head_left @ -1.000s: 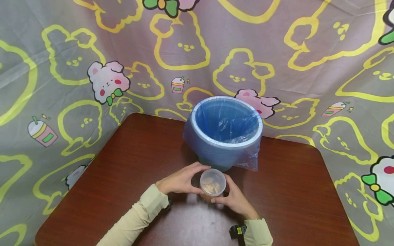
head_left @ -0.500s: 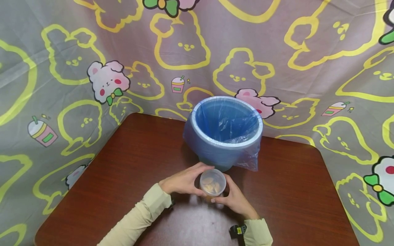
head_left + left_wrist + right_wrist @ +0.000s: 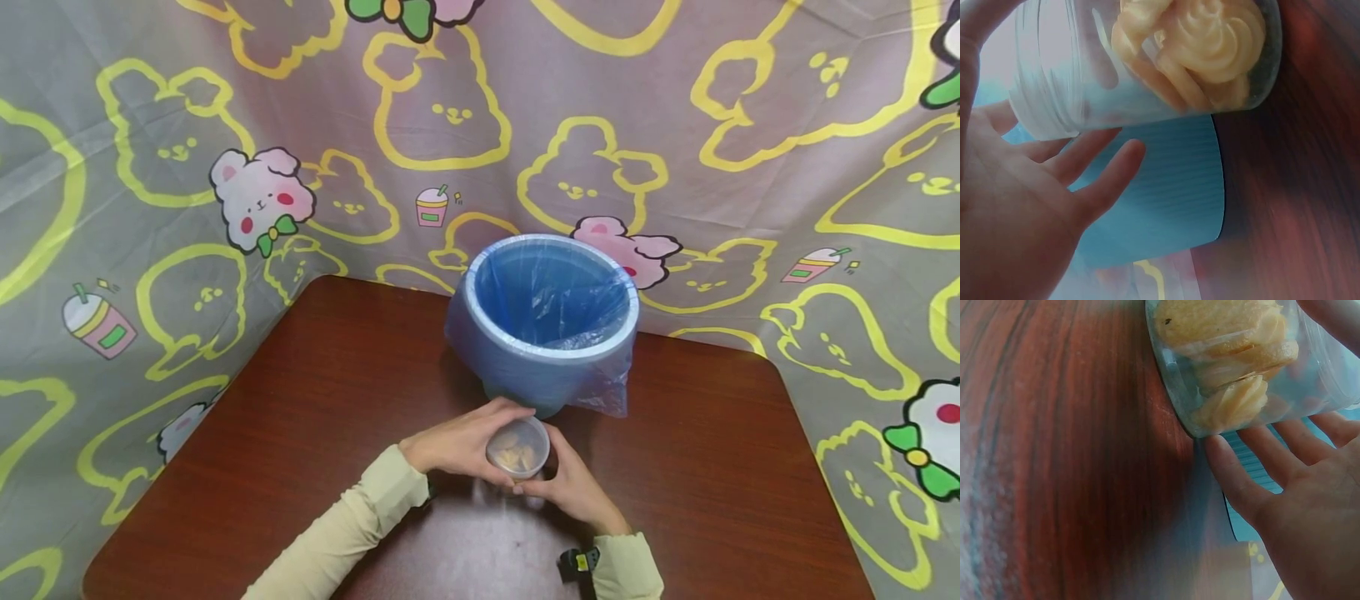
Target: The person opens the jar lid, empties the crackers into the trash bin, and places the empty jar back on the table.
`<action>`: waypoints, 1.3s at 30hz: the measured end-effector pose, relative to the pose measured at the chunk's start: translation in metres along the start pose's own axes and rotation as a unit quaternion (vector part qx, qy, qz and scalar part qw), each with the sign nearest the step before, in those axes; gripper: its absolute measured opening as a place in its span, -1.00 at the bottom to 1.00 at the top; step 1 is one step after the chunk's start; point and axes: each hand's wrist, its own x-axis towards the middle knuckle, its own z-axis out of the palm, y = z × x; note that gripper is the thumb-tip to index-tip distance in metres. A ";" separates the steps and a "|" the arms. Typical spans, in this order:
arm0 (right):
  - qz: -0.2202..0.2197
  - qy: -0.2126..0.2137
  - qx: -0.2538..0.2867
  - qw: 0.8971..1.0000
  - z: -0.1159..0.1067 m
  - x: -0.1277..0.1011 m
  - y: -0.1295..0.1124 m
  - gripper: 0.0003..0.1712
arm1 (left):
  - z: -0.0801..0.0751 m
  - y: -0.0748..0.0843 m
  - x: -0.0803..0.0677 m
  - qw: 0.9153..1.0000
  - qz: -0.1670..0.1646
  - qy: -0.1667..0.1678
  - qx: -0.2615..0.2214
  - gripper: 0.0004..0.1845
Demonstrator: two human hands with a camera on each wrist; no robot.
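Observation:
A clear round plastic jar (image 3: 517, 447) with a translucent lid (image 3: 1047, 69) stands between both hands, in front of the bin. Piped, swirled butter cookies (image 3: 1216, 37) lie at its bottom. My left hand (image 3: 467, 439) grips the lid from the left, thumb at the near side and fingers round the far side. From the right, my right hand (image 3: 576, 485) holds the jar's body, its thumb at the near side. In the right wrist view, its fingers (image 3: 1235, 478) reach along the jar's wall, with the little finger close to the base.
Behind the jar stands a blue bin (image 3: 552, 354) lined with a thin blue plastic bag (image 3: 607, 392) folded over its rim. Everything is on a dark red-brown wooden table (image 3: 322, 358). A cartoon-printed cloth (image 3: 480, 83) hangs around the table's back and sides.
My left hand has shifted to the right and turned round the jar's lid, its fingertips now farther over the far side. My right hand and the bin have hardly moved.

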 end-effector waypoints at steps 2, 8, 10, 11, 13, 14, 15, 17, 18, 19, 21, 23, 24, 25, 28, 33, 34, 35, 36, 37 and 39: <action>0.004 -0.002 0.003 1.000 0.000 0.000 -0.001 0.03 | 0.000 0.001 0.001 1.000 -0.001 0.000 0.002 0.07; 0.008 0.001 -0.007 1.000 -0.001 0.000 0.000 0.01 | 0.002 0.003 0.004 1.000 -0.011 0.001 -0.002 0.11; 0.008 0.003 -0.012 1.000 0.000 0.000 -0.001 0.00 | 0.003 0.004 0.005 1.000 -0.013 0.001 0.002 0.11; 0.009 0.004 -0.016 1.000 0.000 0.000 -0.001 0.00 | 0.003 0.004 0.005 1.000 -0.015 0.000 0.007 0.11; 0.010 0.008 -0.024 1.000 0.001 0.000 -0.002 0.01 | 0.004 0.004 0.005 1.000 -0.017 0.001 0.016 0.12; 0.012 0.009 -0.028 1.000 0.001 0.000 -0.003 0.01 | 0.004 0.003 0.005 1.000 -0.018 0.001 0.020 0.12; 0.014 0.011 -0.030 0.999 0.002 0.000 -0.005 0.02 | 0.004 0.003 0.006 1.000 -0.019 0.001 0.023 0.12; 0.016 0.012 -0.034 0.999 0.002 -0.001 -0.013 0.01 | 0.005 0.003 0.006 0.999 -0.022 0.002 0.023 0.13; 0.016 0.012 -0.034 0.999 0.002 -0.002 -0.017 0.01 | 0.005 0.004 0.006 1.000 -0.022 0.003 0.022 0.14; 0.017 0.011 -0.033 0.999 0.001 -0.002 -0.022 0.01 | 0.005 0.004 0.007 1.000 -0.023 0.002 0.021 0.14; 0.017 0.007 -0.034 0.999 0.000 -0.003 -0.031 0.00 | 0.005 0.004 0.007 1.000 -0.020 0.004 0.021 0.15; 0.016 0.005 -0.037 0.999 0.000 -0.004 -0.037 0.00 | 0.005 0.005 0.008 1.000 -0.018 0.006 0.024 0.15; 0.018 0.005 -0.038 0.999 0.000 -0.005 -0.039 0.00 | 0.005 0.005 0.008 1.000 -0.016 0.007 0.026 0.16; 0.019 0.006 -0.040 0.999 0.000 -0.005 -0.040 0.00 | 0.006 0.005 0.008 0.999 -0.015 0.008 0.027 0.16; 0.018 0.009 -0.042 0.999 0.000 -0.005 -0.041 0.00 | 0.007 0.005 0.008 1.000 -0.013 0.008 0.027 0.15; 0.012 0.009 -0.038 0.999 0.001 -0.006 -0.038 0.00 | 0.007 0.005 0.007 1.000 -0.018 0.004 0.020 0.15; 0.012 0.009 -0.038 0.999 0.000 -0.006 -0.038 0.00 | 0.007 0.005 0.007 1.000 -0.019 0.003 0.019 0.14; 0.011 0.009 -0.038 0.999 0.000 -0.006 -0.038 0.00 | 0.007 0.004 0.007 1.000 -0.021 0.002 0.018 0.14; 0.011 0.009 -0.038 0.999 0.000 -0.005 -0.037 0.00 | 0.007 0.004 0.007 1.000 -0.023 0.001 0.016 0.14; 0.011 0.008 -0.038 0.999 0.000 -0.005 -0.037 0.00 | 0.007 0.004 0.007 1.000 -0.024 0.000 0.017 0.14; 0.012 0.008 -0.037 0.999 0.000 -0.005 -0.037 0.00 | 0.007 0.004 0.008 1.000 -0.023 0.000 0.017 0.14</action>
